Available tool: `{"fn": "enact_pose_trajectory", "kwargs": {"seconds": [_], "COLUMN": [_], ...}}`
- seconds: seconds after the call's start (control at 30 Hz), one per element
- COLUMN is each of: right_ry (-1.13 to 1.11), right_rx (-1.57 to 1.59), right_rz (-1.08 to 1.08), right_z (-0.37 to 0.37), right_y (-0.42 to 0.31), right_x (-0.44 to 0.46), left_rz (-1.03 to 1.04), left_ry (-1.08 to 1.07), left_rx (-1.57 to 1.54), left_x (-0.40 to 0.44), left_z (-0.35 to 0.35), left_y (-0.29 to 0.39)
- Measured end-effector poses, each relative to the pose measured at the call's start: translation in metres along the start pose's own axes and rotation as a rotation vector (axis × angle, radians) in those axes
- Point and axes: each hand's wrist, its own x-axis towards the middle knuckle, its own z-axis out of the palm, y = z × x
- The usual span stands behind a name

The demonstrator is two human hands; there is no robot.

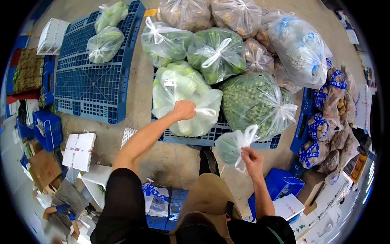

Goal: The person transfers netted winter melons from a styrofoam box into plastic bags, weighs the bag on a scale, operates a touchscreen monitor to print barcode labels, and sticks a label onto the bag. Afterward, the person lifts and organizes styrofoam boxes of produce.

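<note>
Over the front edge of a loaded blue pallet [209, 140], both hands were busy! The left hand [185, 110] was clenched on the gathered neck of a big clear bag [174, 83] of pale green vegetables, a white tie [206, 111] poking out past the fist. And the right hand [252, 160]? Fingers pinched together on the white loop of a small clear bag [228, 145], something green inside, held just in front of the pallet. Right behind it bulged a round bag [250, 101] of small green produce, sitting just beside the big one. Further back, two knotted green bags [217, 61] stood side by side, with brown-filled bags [237, 16] massed beyond them and a pale bag with blue ties [298, 49] to the right. Out on the left, a second blue pallet [89, 85] carried two green bundles [106, 46] near its far end. And down in the lower left corner, another person's blue gloves [63, 209] came into the picture!
</note>
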Motion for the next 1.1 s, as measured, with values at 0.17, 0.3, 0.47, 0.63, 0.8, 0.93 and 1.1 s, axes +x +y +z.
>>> {"fn": "enact_pose_trajectory", "kwargs": {"seconds": [0.17,0.3,0.47,0.63,0.8,0.93,1.1], "right_ry": [0.132,0.254,0.394,-0.272,-1.068,-1.141,-1.311], "right_rx": [0.008,-0.114,-0.248,-0.509,-0.486,-0.814,-1.148], "right_rz": [-0.288,-0.457,-0.465,-0.454,-0.071,0.078,-0.136], "right_z": [-0.014,-0.050,-0.060,0.018,0.102,0.130,0.151], "right_y": [-0.064,-0.113,-0.089,0.005,0.113,0.130,0.145], "right_x": [0.090,0.181,0.257,0.208,0.088,-0.040,-0.128], "left_rz": [0.064,0.081,-0.336,-0.813,-1.325,-1.624,-2.039], "left_ry": [0.212,0.444,0.535,0.329,0.381,0.789,1.299], "left_rx": [0.049,-0.230,-0.522,-0.598,-0.931,-1.117,-1.421], "left_x": [-0.027,-0.097,-0.215,-0.373,-0.514,-0.554,-0.510], "left_z": [0.006,-0.013,0.045,0.201,0.300,0.414,0.539], "left_y": [-0.003,0.007,0.005,0.046,0.207,0.358,0.601]}}
